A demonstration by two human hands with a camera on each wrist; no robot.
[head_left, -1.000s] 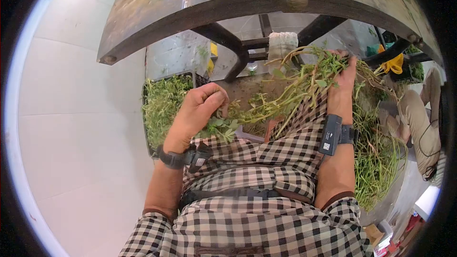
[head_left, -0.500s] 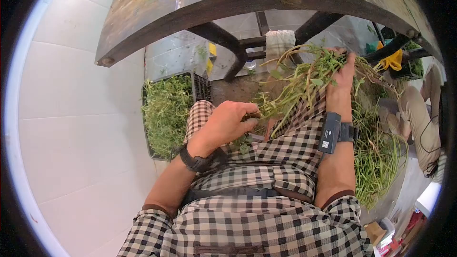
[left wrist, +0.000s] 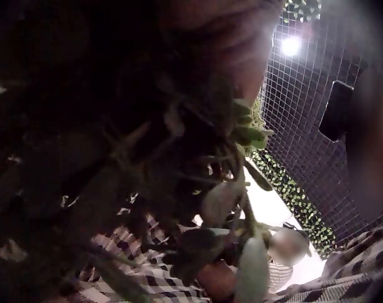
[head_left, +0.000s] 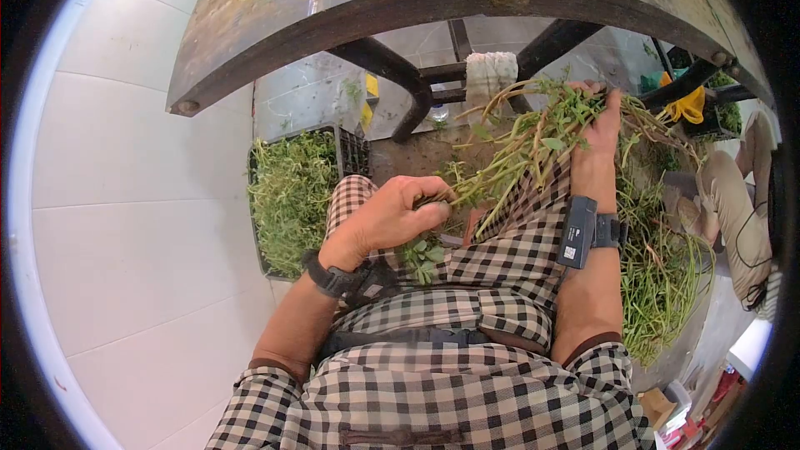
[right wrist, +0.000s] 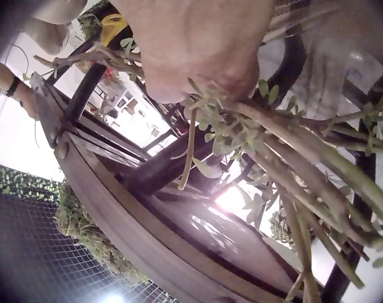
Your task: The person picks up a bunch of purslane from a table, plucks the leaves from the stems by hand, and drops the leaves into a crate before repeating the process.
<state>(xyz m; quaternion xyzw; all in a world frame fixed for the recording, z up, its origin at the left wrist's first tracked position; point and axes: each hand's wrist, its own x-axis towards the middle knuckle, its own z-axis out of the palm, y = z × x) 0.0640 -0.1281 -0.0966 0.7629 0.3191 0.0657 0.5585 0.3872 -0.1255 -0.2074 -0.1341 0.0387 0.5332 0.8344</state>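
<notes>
The person wears a shirt (head_left: 433, 408) in a black-and-cream check pattern, with sleeves rolled above the elbow; each rolled cuff shows a dark brown edge. The trousers (head_left: 492, 262) carry the same check pattern. A dark strap (head_left: 400, 337) crosses the waist. The left wrist carries a black band (head_left: 329, 279) with a dark camera module attached beside it. The right wrist carries a black band holding a flat dark grey rectangular unit (head_left: 577, 233) marked with a small white label near its lower end.
</notes>
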